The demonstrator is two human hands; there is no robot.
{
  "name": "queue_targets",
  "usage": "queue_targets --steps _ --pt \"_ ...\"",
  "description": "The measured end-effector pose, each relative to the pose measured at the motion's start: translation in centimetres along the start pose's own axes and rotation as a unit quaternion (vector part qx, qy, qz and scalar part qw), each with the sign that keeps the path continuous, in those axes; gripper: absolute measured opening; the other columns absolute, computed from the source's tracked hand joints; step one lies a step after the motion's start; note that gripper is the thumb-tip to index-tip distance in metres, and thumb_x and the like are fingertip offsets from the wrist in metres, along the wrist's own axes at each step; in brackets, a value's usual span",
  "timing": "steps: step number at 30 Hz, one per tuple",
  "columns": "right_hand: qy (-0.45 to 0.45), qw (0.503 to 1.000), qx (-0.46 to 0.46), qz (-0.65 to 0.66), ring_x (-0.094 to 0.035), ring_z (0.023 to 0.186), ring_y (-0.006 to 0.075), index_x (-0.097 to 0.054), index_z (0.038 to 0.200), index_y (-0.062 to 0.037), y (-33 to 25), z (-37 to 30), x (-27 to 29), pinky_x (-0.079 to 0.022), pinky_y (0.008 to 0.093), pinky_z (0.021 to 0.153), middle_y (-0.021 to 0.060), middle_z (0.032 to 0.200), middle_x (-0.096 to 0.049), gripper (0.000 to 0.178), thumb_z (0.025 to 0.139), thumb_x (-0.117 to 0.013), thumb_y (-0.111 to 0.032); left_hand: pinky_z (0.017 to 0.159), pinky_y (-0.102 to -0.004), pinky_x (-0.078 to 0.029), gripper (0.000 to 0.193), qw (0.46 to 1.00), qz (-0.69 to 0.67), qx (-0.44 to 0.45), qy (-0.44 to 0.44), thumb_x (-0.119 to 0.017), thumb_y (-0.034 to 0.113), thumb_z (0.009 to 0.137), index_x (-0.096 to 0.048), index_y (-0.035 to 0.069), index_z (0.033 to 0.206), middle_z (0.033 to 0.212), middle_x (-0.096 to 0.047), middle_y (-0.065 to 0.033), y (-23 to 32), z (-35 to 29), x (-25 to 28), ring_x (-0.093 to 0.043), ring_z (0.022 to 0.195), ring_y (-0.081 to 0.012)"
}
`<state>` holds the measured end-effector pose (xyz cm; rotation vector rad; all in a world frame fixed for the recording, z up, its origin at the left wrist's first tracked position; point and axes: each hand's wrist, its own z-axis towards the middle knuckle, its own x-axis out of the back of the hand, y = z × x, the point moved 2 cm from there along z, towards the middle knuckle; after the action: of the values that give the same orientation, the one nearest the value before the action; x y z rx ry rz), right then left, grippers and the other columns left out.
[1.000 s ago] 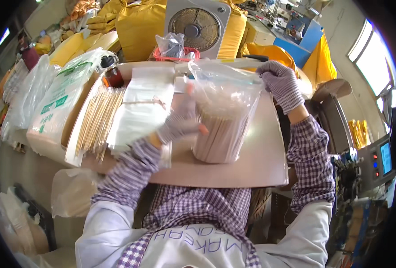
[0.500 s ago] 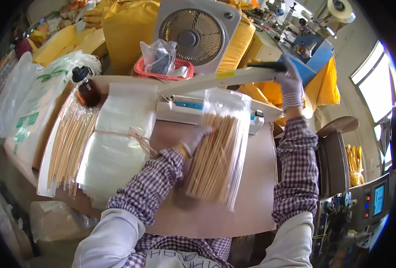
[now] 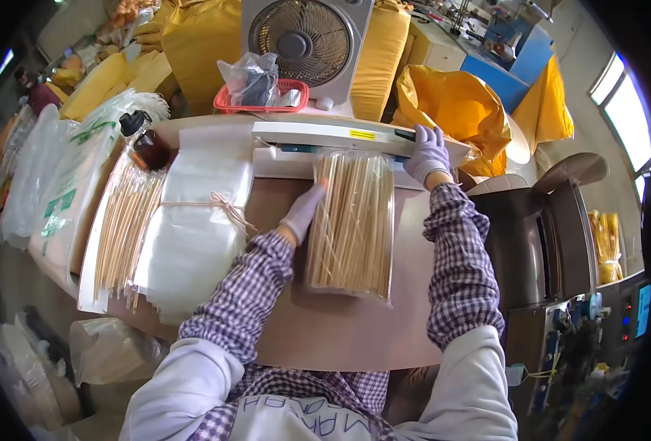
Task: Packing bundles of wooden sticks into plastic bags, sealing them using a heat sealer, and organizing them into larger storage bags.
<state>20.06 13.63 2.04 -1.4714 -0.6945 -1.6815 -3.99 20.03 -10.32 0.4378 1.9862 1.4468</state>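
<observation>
A clear bag of thin wooden sticks lies upright before me, its top end under the lowered arm of a long white heat sealer. My left hand, in a pale glove with bare fingertips, holds the bag by its left side. At the sealer's right end, my gloved right hand is closed over the dark handle of the arm. Left of the bag, a stack of flat clear bags is tied with a thin string. Loose wooden sticks lie farther left on a white sheet.
Behind the sealer stand a red basket and a grey box fan. A dark bottle rests atop the loose sticks. Yellow sacks fill the back right. A dark round bin stands right of the brown table.
My right hand has brought the sealer's arm down from its raised position. The bag of sticks now sits straighter, with my left hand still at its left side. The view has shifted slightly.
</observation>
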Motion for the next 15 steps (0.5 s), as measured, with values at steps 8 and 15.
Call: queue_targets --steps 8,15 --pt "-0.003 1.000 0.012 0.016 -0.016 0.131 0.0303 -0.027 0.132 -0.0138 0.5 -1.0 -0.2 -0.025 0.0367 0.103 0.0085 0.137 -0.029 0.070 0.070 -0.058 -0.019 0.091 -0.0249 -0.034 0.044 0.997 -0.011 -0.010 0.081 -0.051 0.037 0.086 -0.054 0.000 0.111 0.110 -0.055 -0.0051 -3.0 -11.6 0.2 -0.048 0.101 -0.0122" --pt "-0.010 1.000 0.012 0.013 -0.013 0.132 0.0291 -0.023 0.134 -0.0152 0.4 -0.9 -0.3 -0.022 0.0375 0.104 0.0073 0.140 -0.023 0.073 0.070 -0.057 -0.018 0.091 -0.0252 -0.034 0.049 0.977 0.145 -0.063 0.147 -0.052 0.038 0.086 -0.051 -0.002 0.114 0.112 -0.054 -0.0057 -2.1 -11.7 -0.6 -0.047 0.102 -0.0127"
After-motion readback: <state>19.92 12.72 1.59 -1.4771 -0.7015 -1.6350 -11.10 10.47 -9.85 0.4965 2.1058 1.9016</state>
